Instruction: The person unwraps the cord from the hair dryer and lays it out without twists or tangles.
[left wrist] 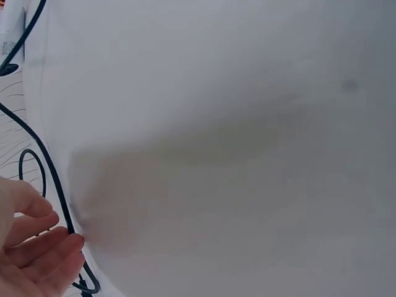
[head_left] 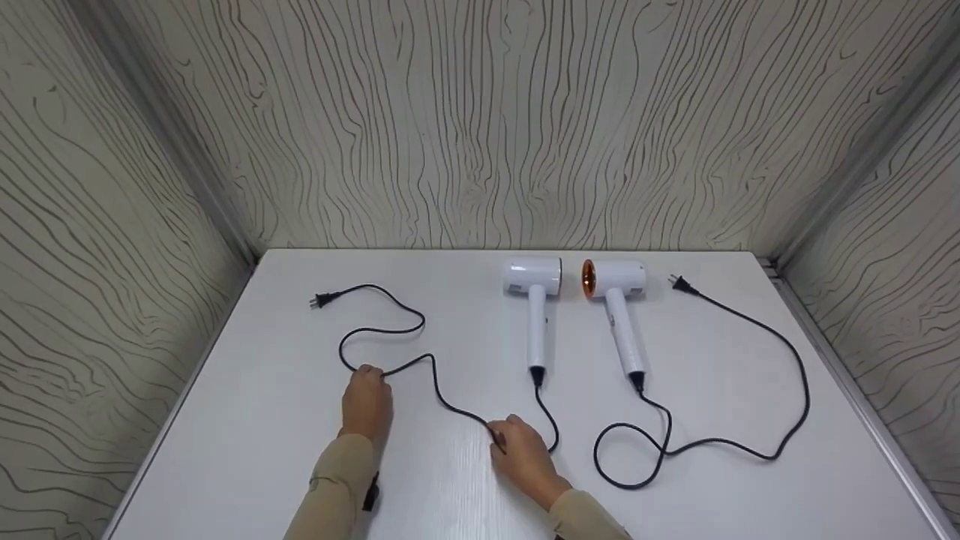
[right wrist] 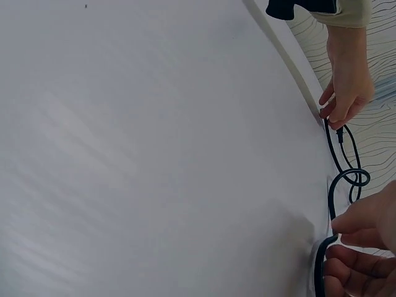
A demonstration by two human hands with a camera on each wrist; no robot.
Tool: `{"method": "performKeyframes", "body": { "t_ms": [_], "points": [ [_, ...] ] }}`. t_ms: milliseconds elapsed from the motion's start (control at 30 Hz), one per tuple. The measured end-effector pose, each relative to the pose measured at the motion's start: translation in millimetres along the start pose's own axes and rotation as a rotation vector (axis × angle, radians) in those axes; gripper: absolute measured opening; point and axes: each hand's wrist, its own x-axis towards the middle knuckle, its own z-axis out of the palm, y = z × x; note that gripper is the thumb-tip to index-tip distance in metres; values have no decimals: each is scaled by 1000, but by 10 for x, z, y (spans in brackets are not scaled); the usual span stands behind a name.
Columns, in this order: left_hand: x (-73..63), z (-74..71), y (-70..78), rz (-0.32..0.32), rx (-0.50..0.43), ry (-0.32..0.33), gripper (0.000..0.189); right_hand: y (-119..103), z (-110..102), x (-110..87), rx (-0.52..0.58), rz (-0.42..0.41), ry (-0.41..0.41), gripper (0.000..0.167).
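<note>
A white hair dryer point(head_left: 537, 322) lies right of the table's middle. Its black cord point(head_left: 450, 406) winds leftward to a two-pin plug point(head_left: 322, 300). My right hand point(head_left: 525, 459) pinches this cord between thumb and fingers a short way from the dryer, as the right wrist view shows. Farther along, my left hand point(head_left: 367, 405) touches the cord with its fingertips. In the left wrist view the left thumb stands apart from the fingers point(left wrist: 73, 244), which partly cover the cord. Between the two hands the cord lies in a loose bend.
To the right lies a second white hair dryer point(head_left: 626, 330) with an orange-rimmed end facing the first. Its looped black cord point(head_left: 806, 390) ends in another plug point(head_left: 681, 283). Patterned panels point(head_left: 480, 135) enclose the white table point(head_left: 247, 420) at back and sides.
</note>
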Motion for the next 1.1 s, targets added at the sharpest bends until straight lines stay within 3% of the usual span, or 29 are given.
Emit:
{"method": "performKeyframes", "body": {
  "t_ms": [233, 467, 667, 933, 1100],
  "points": [
    [-37, -13, 70, -11, -63, -25, 20, 30, -62, -23, 1, -7, 4, 23],
    [-90, -14, 183, 12, -116, -21, 21, 84, -106, -71, -77, -20, -35, 12],
    [-169, -9, 327, 15, -173, -47, 22, 91, -103, -63, -125, -21, -35, 13],
    [-246, 70, 500, 158, -197, 73, 16, 160, -76, -3, -184, -17, 58, 10],
    [-335, 86, 632, 171, -231, 57, 17, 210, -76, 49, -189, -3, 99, 10]
  ]
}}
